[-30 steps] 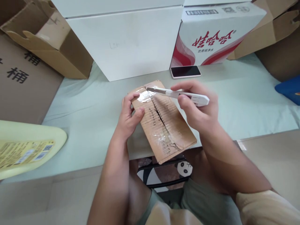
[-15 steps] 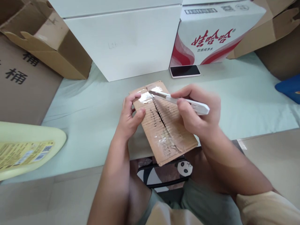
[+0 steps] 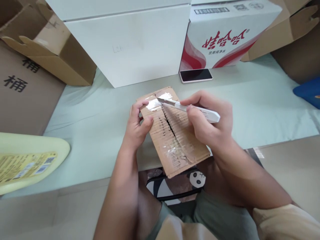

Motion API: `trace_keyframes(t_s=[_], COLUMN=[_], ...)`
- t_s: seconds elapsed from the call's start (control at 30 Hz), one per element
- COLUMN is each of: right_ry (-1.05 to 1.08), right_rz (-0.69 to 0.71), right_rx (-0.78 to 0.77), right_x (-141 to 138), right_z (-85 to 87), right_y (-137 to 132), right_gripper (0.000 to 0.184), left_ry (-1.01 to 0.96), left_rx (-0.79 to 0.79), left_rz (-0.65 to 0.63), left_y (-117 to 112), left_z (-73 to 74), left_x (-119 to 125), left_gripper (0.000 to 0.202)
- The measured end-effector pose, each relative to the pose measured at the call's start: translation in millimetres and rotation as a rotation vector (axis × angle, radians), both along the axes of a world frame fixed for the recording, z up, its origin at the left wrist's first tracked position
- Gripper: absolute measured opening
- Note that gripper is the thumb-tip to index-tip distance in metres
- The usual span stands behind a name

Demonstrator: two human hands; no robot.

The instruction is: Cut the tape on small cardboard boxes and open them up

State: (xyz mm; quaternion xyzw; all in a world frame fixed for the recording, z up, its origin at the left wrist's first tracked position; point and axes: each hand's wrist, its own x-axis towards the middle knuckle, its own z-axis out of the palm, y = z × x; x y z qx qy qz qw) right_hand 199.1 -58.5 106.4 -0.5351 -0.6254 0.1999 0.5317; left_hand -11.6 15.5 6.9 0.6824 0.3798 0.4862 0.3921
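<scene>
A small taped cardboard box [image 3: 181, 146] lies tilted at the near edge of the pale green table [image 3: 100, 116], overhanging my lap. My left hand [image 3: 136, 128] grips its far left corner, fingers closed on the edge. My right hand [image 3: 210, 123] holds a white utility knife [image 3: 190, 109] like a pen. Its blade tip rests on the shiny tape at the far end of the box's centre seam, which is split open along the middle.
A large white box [image 3: 130, 43] and a red-and-white printed carton [image 3: 225, 36] stand behind. A phone [image 3: 195, 75] lies face up before the carton. Brown cartons sit left [image 3: 50, 46] and right [image 3: 287, 30]. A yellow object [image 3: 27, 160] is at left, a blue one [image 3: 308, 91] at right.
My right hand has lowered the knife from above the box until the blade tip meets the tape at the far end of the seam. My left hand has kept its grip.
</scene>
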Motion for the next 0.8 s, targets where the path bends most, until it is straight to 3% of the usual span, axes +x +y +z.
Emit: trace_keyframes(t_s=[0.27,0.4,0.63,0.8], right_ry=[-0.032,0.030,0.025,0.017], right_rz=[0.064,0.001,0.040,0.013], right_rx=[-0.044,-0.005,-0.061,-0.015], right_x=[0.7,5.9,1.9,-0.9], right_z=[-1.0,-0.3,1.2,-0.5], right_y=[5.0,4.0,4.6,2.1], right_gripper=[0.008,0.012,0.011,0.013], left_ry=[-0.030,-0.035,-0.025,-0.040], left_rx=[-0.027,-0.029,-0.007,-0.002], left_rz=[-0.026,-0.033,0.000,0.018], left_y=[-0.6,-2.4,-1.5,-0.2], left_z=[4.3,5.4,1.8,-2.3], left_x=[1.6,2.6,5.4,6.4], left_gripper=[0.050,0.050,0.054,0.056])
